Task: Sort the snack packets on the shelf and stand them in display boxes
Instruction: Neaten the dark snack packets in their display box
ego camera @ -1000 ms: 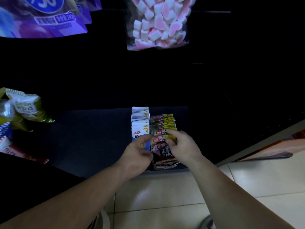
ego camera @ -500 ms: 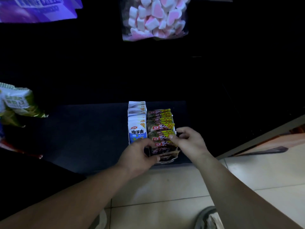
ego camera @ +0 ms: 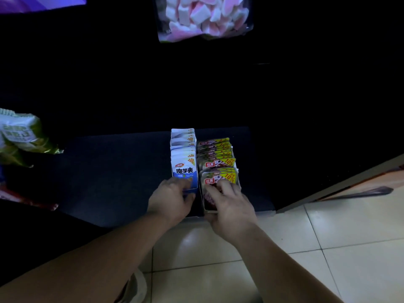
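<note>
Floor (ego camera: pixel 306 248): pale glossy tiles nearest the camera, running up to the front edge of the shelf; both forearms reach over them.
Left hand (ego camera: pixel 169 200): at the shelf's front edge, its grip curled round the lower edge of the front blue-and-white packet (ego camera: pixel 184 169), fingers on the face and thumb beneath.
Right hand (ego camera: pixel 232 208): just beside the left, its grip spread, the fingers (ego camera: pixel 224 186) pressed on the face of the front dark packet (ego camera: pixel 215 179) below its yellow 10% corner.
Display box (ego camera: pixel 202 197): only a pale rim shows round the dark packets in the gloom; I cannot tell whether the blue-and-white ones have a box of their own.
Shelf (ego camera: pixel 109 178): dark, low and deep, carrying both rows near its front middle.
Blue-and-white row (ego camera: pixel 183 138): upright packets standing one behind another, left of the dark ones and touching them.
Dark row (ego camera: pixel 215 149): upright packets with red labels and yellow corners, filed back from the right hand.
Red packet (ego camera: pixel 32 201): lying at the shelf's left end, well apart from the rows.
Green packet (ego camera: pixel 20 136): crumpled, beyond the red one.
Orange panel (ego camera: pixel 376 182): on the floor, far right.
Marshmallow bag (ego camera: pixel 203 16): clear, with pink and white pieces, hanging high above the rows.
Purple bag (ego camera: pixel 39 3): top left corner, cropped.
</note>
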A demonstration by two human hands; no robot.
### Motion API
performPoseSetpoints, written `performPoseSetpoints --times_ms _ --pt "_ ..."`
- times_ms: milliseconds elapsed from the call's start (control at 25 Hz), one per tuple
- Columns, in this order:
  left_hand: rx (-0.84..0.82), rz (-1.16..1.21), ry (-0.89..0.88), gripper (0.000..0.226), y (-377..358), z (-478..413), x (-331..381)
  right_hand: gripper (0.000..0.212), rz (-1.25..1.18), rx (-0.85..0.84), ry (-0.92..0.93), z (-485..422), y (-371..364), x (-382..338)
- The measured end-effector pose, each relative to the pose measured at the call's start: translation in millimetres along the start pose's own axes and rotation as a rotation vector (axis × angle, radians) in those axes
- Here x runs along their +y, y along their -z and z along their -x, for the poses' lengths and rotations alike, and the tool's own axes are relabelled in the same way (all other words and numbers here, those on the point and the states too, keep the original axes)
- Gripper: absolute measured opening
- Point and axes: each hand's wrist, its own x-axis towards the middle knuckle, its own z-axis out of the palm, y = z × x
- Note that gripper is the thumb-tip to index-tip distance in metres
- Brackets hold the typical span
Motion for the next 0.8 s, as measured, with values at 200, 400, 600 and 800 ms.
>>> performPoseSetpoints --times_ms 200,400,600,800 --pt "-0.036 -0.141 -0.118 0.063 -2.1 17.0 -21.9 0.078 -0.060 0.116 -0.063 -2.4 -13.8 14.2" --pt "-0.047 -0.005 -0.087 0.054 0.9 31.4 -20.7 0.086 -0.039 0.068 -0.106 -18.8 -3.2 16.6" --pt "0.148 -0.010 -0.090 0.039 -6.9 38.7 -35.3 0.084 0.048 0.180 -0.092 -1.8 -18.4 8.0" --pt "0.143 0.273 -0.030 0.034 -5.9 39.9 -29.8 0.088 0.017 0.103 -0.213 2.4 -16.7 10.8"
